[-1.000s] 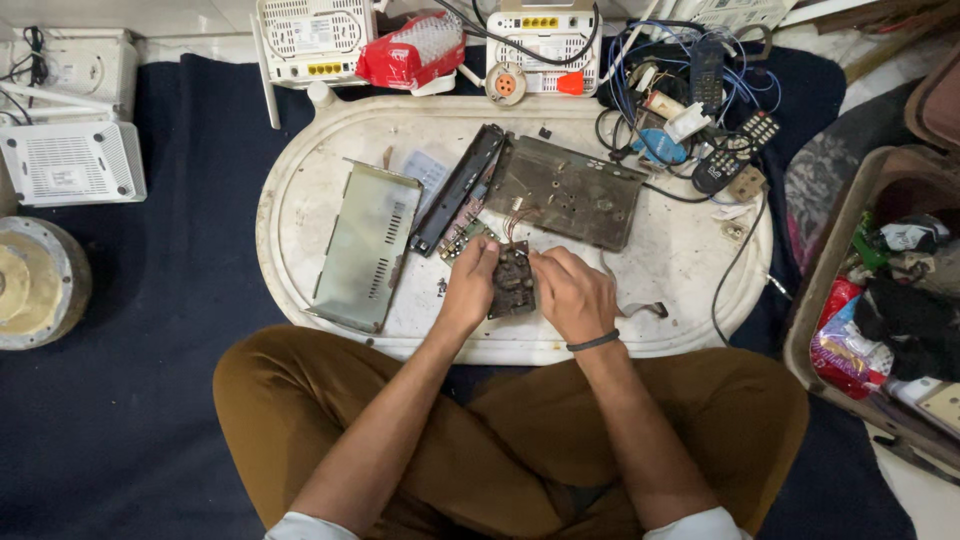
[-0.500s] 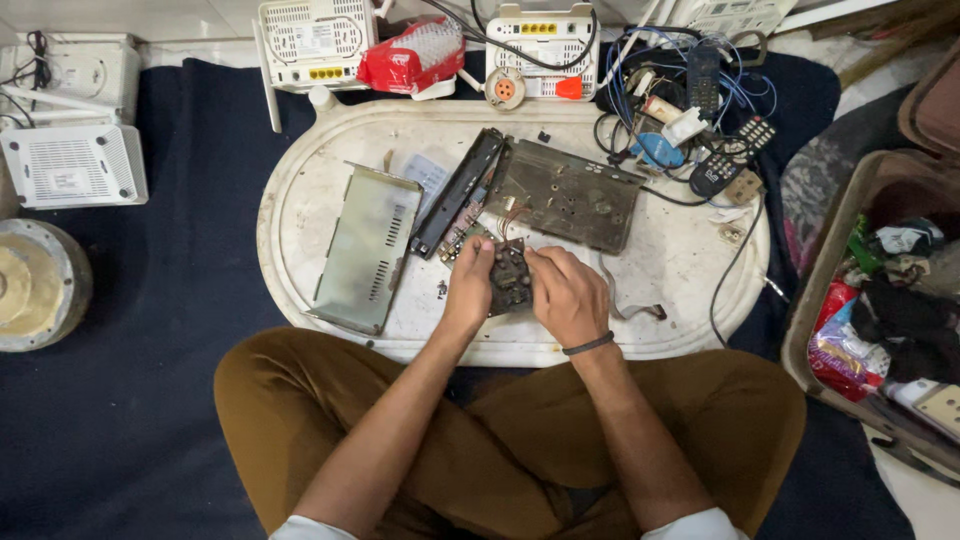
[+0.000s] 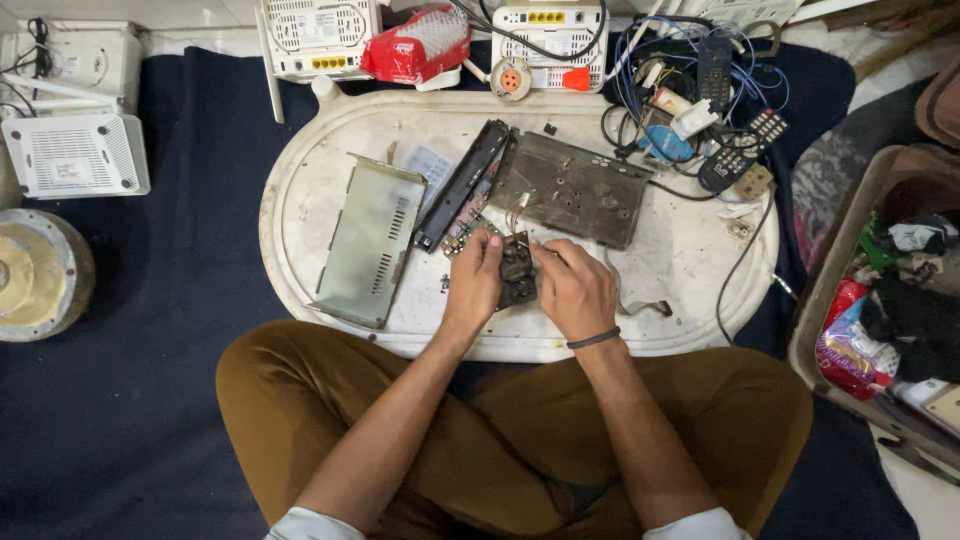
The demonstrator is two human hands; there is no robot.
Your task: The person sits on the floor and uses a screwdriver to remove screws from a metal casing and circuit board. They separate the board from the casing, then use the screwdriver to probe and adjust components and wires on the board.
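Note:
I sit cross-legged at a white oval tray (image 3: 320, 215). Both hands grip a small dark circuit board (image 3: 516, 272) near the tray's front edge. My left hand (image 3: 475, 280) holds its left side, and my right hand (image 3: 572, 288), with a dark band at the wrist, holds its right side. Thin wires run from the board up to a dark metal chassis plate (image 3: 575, 188). A long black front panel (image 3: 462, 185) lies beside that plate, and a grey vented metal cover (image 3: 368, 240) rests to the left.
White routers (image 3: 75, 155) (image 3: 318, 35) (image 3: 548, 30), a red packet (image 3: 418, 45) and a round socket (image 3: 510, 80) line the far side. Tangled cables and remotes (image 3: 738, 150) crowd the upper right. A box of clutter (image 3: 885, 300) stands right, a round metal tin (image 3: 35, 272) left.
Both hands have stayed on the small board, with only slight finger shifts. Nothing else moved.

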